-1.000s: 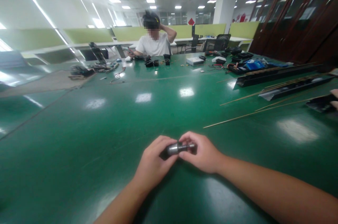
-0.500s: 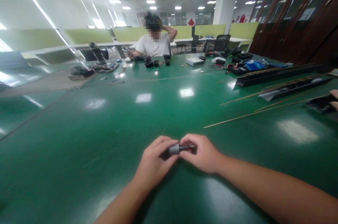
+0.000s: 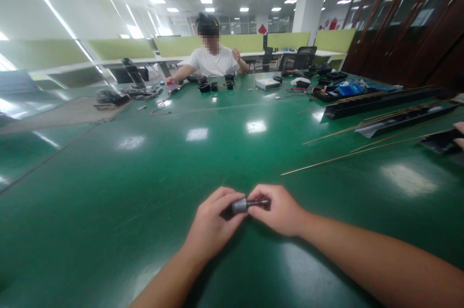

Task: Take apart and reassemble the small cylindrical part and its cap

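Note:
Just above the green tabletop, my hands meet on a small metallic part. It has a grey cylindrical body and a thin, dark, ridged shaft with a pale tip pointing right; its exact kind I cannot make out. My left hand is closed around the grey body, hiding its left end. Thumb and fingers of my right hand are closed about the shaft, close beside the body. The part lies roughly level between the two hands.
Thin brass-coloured rods and dark channels lie on the right, where another person's hand reaches in. Across the table sits a person in white, behind small black parts and a white box.
The person opposite has lowered the raised arm from the head and moved the other hand outward to the table's left. My hands and the metallic part have barely moved.

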`<state>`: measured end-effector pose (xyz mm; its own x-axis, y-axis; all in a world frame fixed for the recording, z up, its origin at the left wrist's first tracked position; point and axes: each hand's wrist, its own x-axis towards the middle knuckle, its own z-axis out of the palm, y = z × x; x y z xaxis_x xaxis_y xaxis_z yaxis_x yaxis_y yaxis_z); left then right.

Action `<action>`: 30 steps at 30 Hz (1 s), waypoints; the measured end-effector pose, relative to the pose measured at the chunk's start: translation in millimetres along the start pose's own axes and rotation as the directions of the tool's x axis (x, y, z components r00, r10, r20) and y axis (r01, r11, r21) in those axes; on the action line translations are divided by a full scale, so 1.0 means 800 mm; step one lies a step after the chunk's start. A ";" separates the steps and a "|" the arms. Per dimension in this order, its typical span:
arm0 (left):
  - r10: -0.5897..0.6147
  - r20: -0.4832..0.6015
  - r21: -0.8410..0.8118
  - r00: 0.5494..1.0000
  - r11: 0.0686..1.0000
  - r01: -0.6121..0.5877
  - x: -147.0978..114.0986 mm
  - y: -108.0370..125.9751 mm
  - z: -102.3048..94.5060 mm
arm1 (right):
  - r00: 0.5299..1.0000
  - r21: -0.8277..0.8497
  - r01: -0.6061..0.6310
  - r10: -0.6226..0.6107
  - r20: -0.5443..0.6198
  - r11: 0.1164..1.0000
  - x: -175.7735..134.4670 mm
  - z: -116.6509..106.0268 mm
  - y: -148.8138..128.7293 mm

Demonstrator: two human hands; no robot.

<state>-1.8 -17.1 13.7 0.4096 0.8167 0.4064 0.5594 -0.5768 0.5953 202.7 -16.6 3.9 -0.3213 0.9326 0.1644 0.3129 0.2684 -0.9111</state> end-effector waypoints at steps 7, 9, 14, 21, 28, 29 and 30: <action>0.017 -0.008 -0.001 1.000 1.000 -0.017 -0.001 -0.004 0.001 | 1.000 0.025 -0.005 0.005 0.000 1.000 0.000 0.001 0.002; 0.019 -0.007 -0.002 1.000 1.000 -0.019 -0.001 -0.003 0.001 | 1.000 0.031 -0.005 0.005 0.001 1.000 0.000 0.001 0.003; 0.023 -0.019 0.005 1.000 1.000 -0.023 -0.001 -0.001 0.000 | 1.000 0.037 -0.008 0.008 0.001 0.999 0.002 0.000 0.004; 0.028 -0.025 0.012 0.999 1.000 -0.027 -0.001 0.000 -0.001 | 1.000 0.036 -0.024 0.024 -0.001 0.999 0.001 0.001 0.005; 0.043 -0.033 0.017 0.999 0.999 -0.043 -0.001 -0.004 0.000 | 1.000 0.027 -0.021 0.022 -0.002 0.999 0.000 0.000 0.005; 0.044 -0.036 0.020 0.998 0.999 -0.044 -0.002 -0.004 0.000 | 1.000 0.022 -0.021 0.021 -0.004 1.000 0.000 0.000 0.005; 0.044 -0.036 0.023 0.998 0.999 -0.043 -0.002 -0.004 0.000 | 1.000 0.020 -0.023 0.023 -0.006 1.000 0.000 0.000 0.004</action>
<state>-4.6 -16.4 11.3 0.4073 0.7908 0.4569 0.5579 -0.6115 0.5610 203.8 -15.4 0.8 -0.3085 0.9400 0.1457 0.3020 0.2420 -0.9221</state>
